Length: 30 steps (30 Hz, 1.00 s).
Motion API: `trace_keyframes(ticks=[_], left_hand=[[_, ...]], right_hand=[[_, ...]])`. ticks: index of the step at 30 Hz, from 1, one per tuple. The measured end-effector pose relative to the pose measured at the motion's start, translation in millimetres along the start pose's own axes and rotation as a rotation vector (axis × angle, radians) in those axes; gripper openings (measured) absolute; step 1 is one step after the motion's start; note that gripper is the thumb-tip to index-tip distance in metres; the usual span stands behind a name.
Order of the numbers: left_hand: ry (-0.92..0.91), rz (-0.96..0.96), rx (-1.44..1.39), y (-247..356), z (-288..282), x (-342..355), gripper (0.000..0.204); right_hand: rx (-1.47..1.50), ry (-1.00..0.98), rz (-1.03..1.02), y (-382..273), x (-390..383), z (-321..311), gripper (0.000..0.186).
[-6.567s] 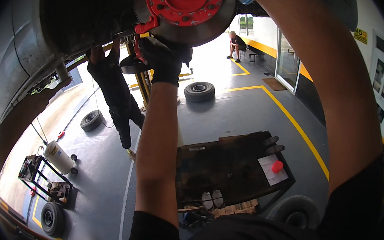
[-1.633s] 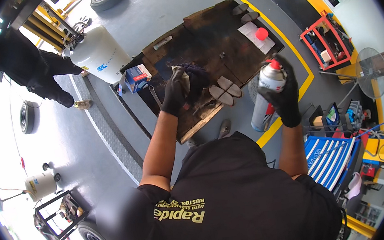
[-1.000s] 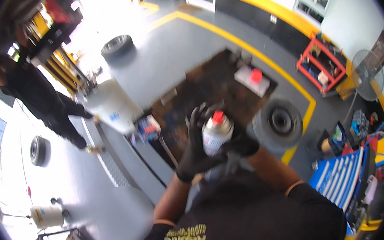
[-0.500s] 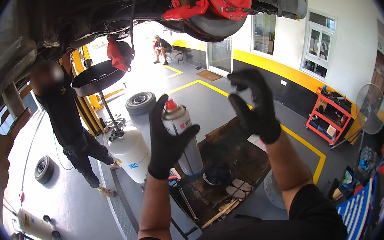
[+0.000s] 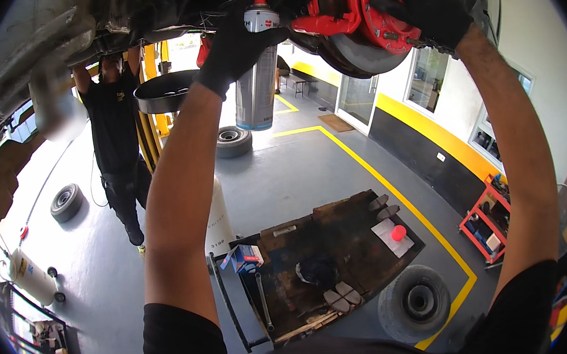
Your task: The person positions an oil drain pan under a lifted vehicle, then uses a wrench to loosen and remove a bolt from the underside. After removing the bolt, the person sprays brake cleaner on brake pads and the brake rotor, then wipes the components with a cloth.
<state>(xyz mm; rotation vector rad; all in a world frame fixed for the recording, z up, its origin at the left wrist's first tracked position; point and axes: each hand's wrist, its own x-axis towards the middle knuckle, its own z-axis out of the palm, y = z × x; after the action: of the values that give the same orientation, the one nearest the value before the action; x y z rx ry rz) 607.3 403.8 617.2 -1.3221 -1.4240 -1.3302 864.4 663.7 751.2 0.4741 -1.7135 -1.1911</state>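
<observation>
A tall silver-grey aerosol spray can with a red nozzle [image 5: 256,70] is now lifted high overhead, its top just under the underside of a raised car and right beside a red-painted metal brake hub and caliper [image 5: 356,9]; half a second earlier the can sat lower, at chest height in front of the person, with the red hub well above it. The left hand [image 5: 233,42], in a black work glove, is wrapped tightly around the upper part of the can, fingers closed on it, with the bare left forearm stretched straight up from the lower edge of the view. The right hand [image 5: 420,0], also in a black glove, has risen from open air to rest on the red hub, fingers curled against its face; whether it truly grips anything cannot be told. The right forearm reaches up along the right side. Below, on the grey workshop floor [image 5: 310,167], stands a dark, stained work trolley [image 5: 326,261] bearing a small red cap [image 5: 398,233], with a loose black tyre [image 5: 415,301] just beside it. A second person in black clothing [image 5: 116,145] works under the car at the left, near a black oil drain pan on a stand [image 5: 166,93].
</observation>
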Motion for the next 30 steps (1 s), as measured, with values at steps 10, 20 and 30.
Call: trace_keyframes(ticks=[10,20,30], left_hand=[[-0.086,0.151,-0.131,-9,8,36,0.082],[-0.182,0.244,-0.259,-20,11,54,0.054],[-0.072,0.234,-0.207,-22,9,47,0.070]], right_hand=[[-0.141,0.068,0.302,-21,8,10,0.058],[0.246,-0.204,1.202,14,-2,48,0.041],[0.219,-0.262,1.023,-33,-42,17,0.043]])
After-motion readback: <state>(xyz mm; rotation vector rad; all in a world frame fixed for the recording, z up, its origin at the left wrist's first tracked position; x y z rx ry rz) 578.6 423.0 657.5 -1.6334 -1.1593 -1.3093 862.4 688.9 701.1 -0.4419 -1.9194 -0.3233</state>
